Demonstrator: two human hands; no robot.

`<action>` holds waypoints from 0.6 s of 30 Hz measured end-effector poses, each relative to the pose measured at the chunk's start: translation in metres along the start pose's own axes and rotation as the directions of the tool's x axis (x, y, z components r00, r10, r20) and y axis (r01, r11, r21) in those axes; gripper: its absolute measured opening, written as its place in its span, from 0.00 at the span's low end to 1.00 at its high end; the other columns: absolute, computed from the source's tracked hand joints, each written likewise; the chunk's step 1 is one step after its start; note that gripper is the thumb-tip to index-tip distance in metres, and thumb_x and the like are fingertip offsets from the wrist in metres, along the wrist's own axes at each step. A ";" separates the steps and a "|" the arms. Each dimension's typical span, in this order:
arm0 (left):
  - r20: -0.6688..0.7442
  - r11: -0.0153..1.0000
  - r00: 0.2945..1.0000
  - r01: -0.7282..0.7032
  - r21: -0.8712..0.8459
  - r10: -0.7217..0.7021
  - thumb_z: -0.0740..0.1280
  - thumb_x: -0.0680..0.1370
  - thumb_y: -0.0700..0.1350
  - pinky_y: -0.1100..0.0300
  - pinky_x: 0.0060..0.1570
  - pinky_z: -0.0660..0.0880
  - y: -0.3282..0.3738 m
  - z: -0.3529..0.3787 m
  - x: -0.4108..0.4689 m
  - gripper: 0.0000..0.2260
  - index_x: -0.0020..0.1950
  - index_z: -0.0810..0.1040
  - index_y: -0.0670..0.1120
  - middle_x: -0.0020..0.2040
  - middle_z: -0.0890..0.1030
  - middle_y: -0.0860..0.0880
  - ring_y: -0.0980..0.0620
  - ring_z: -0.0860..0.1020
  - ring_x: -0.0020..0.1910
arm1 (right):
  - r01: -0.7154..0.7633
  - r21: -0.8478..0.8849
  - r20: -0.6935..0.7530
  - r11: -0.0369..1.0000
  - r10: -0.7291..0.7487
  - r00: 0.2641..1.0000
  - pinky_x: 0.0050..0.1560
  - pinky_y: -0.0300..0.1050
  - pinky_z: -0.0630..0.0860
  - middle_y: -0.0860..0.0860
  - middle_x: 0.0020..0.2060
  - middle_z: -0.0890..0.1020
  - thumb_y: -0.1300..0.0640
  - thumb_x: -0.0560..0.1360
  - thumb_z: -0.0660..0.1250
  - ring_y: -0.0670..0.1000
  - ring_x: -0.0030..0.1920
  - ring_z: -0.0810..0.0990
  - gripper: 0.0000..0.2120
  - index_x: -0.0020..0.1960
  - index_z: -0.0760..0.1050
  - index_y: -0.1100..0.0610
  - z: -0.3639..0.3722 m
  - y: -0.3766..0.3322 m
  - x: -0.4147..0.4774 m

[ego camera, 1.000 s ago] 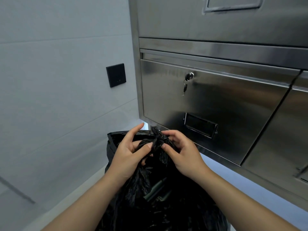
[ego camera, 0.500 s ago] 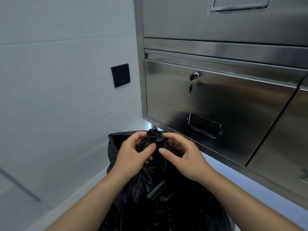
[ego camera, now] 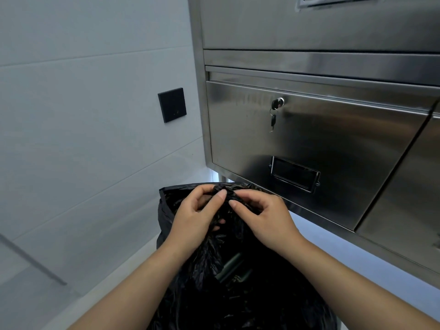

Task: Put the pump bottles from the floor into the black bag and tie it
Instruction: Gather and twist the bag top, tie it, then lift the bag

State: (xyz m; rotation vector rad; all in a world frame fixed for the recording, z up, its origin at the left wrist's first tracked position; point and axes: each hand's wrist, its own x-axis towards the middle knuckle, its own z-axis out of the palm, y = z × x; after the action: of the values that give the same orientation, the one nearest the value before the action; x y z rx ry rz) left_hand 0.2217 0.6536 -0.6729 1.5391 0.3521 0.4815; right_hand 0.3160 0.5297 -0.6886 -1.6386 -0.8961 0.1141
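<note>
The black bag (ego camera: 250, 296) fills the view at 6 o'clock, on the floor below a steel cabinet (ego camera: 333, 144) that runs from 12 to 3 o'clock. Both hands meet at the bag's gathered, twisted top (ego camera: 226, 190), just under the centre of the view. The left hand (ego camera: 197, 217) has its grip narrow, thumb and forefinger pinching the bunched plastic; the right hand (ego camera: 266, 220) pinches the same bunch from the 3 o'clock side, fingertips almost touching the left's. A dull grey shape (ego camera: 232, 266) shows among the folds at 6 o'clock; what it is cannot be told. A key (ego camera: 273, 121) hangs from the drawer lock (ego camera: 278, 103) at 1 o'clock. A black wall plate (ego camera: 172, 104) sits at 11 o'clock.
</note>
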 end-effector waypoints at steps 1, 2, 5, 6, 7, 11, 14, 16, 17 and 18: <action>-0.044 1.000 0.999 -0.004 0.006 0.004 0.70 0.68 0.58 0.63 0.31 0.77 0.001 0.003 -0.001 0.09 0.42 0.80 0.55 0.36 0.83 0.54 0.55 0.81 0.32 | 0.015 -0.028 0.003 0.999 -0.015 1.000 0.52 0.34 0.75 0.39 0.46 0.84 0.54 0.73 0.70 0.38 0.49 0.81 0.08 0.51 0.82 0.47 0.000 0.000 -0.001; -0.101 0.999 0.994 -0.027 0.028 0.030 0.71 0.66 0.59 0.64 0.31 0.77 -0.001 0.005 0.000 0.11 0.41 0.81 0.55 0.36 0.84 0.53 0.56 0.81 0.32 | 0.030 -0.060 0.004 0.998 -0.030 1.000 0.52 0.34 0.75 0.40 0.46 0.84 0.54 0.73 0.70 0.38 0.49 0.81 0.09 0.52 0.82 0.47 0.001 0.000 -0.001; -0.240 0.997 0.969 -0.036 0.073 0.052 0.73 0.69 0.55 0.65 0.31 0.77 -0.004 0.011 -0.001 0.08 0.38 0.81 0.51 0.36 0.84 0.51 0.57 0.81 0.33 | 0.050 -0.142 0.013 0.989 -0.049 0.999 0.49 0.38 0.75 0.44 0.44 0.84 0.54 0.73 0.69 0.41 0.47 0.81 0.10 0.54 0.81 0.47 0.001 -0.003 -0.002; -0.255 0.998 0.966 -0.030 0.063 0.045 0.73 0.70 0.53 0.65 0.30 0.77 -0.006 0.011 0.000 0.06 0.38 0.81 0.51 0.35 0.84 0.51 0.56 0.81 0.33 | 0.051 -0.159 0.020 0.986 -0.048 0.999 0.49 0.40 0.75 0.45 0.43 0.84 0.54 0.73 0.69 0.42 0.46 0.80 0.11 0.55 0.81 0.47 0.002 -0.003 -0.003; -0.255 0.998 0.966 -0.019 0.052 0.031 0.73 0.71 0.50 0.65 0.30 0.76 -0.006 0.011 0.000 0.05 0.37 0.82 0.51 0.35 0.84 0.51 0.56 0.81 0.33 | 0.048 -0.168 0.023 0.985 -0.045 0.999 0.49 0.41 0.75 0.45 0.43 0.83 0.54 0.73 0.69 0.42 0.45 0.80 0.11 0.55 0.81 0.47 0.002 -0.003 -0.003; -0.234 0.996 0.970 -0.042 0.078 0.059 0.71 0.72 0.45 0.68 0.34 0.76 -0.007 0.008 0.002 0.03 0.38 0.82 0.52 0.38 0.85 0.53 0.58 0.82 0.36 | 0.025 -0.142 -0.006 0.990 -0.026 1.000 0.46 0.37 0.74 0.47 0.41 0.83 0.55 0.74 0.68 0.42 0.43 0.80 0.11 0.56 0.81 0.49 0.004 -0.003 -0.005; -0.223 0.988 0.968 -0.088 0.126 0.115 0.71 0.73 0.46 0.72 0.37 0.74 -0.007 0.005 0.002 0.04 0.39 0.82 0.54 0.38 0.85 0.54 0.59 0.82 0.38 | -0.001 -0.070 -0.032 0.998 -0.001 1.000 0.48 0.31 0.73 0.45 0.42 0.84 0.57 0.75 0.68 0.40 0.45 0.80 0.10 0.55 0.81 0.50 0.006 -0.002 -0.004; -0.219 0.985 0.966 -0.108 0.137 0.137 0.70 0.74 0.46 0.71 0.37 0.74 -0.008 0.003 0.003 0.04 0.41 0.82 0.54 0.38 0.85 0.54 0.59 0.82 0.38 | -0.036 -0.003 -0.048 0.999 0.036 0.998 0.50 0.28 0.72 0.41 0.44 0.84 0.57 0.75 0.68 0.37 0.48 0.80 0.09 0.53 0.82 0.49 0.006 -0.002 -0.003; -0.221 0.982 0.964 -0.116 0.147 0.147 0.70 0.74 0.45 0.70 0.38 0.75 -0.008 0.002 0.003 0.04 0.41 0.82 0.54 0.38 0.85 0.54 0.59 0.82 0.38 | -0.056 0.028 -0.056 0.998 0.057 0.997 0.51 0.27 0.71 0.39 0.44 0.84 0.58 0.75 0.68 0.36 0.49 0.80 0.09 0.52 0.83 0.49 0.005 -0.002 -0.001; -0.221 0.978 0.962 -0.125 0.168 0.161 0.70 0.74 0.45 0.69 0.39 0.75 -0.009 0.000 0.005 0.05 0.41 0.81 0.54 0.38 0.85 0.54 0.58 0.82 0.38 | -0.076 0.056 -0.062 0.996 0.079 0.995 0.51 0.27 0.71 0.37 0.43 0.84 0.58 0.75 0.67 0.36 0.49 0.80 0.08 0.50 0.83 0.49 0.004 -0.002 0.001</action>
State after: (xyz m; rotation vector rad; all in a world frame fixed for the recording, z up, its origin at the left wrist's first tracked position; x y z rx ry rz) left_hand 0.2266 0.6563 -0.6810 1.6682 0.4700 0.7689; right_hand 0.3132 0.5336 -0.6880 -1.6184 -0.7750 0.1373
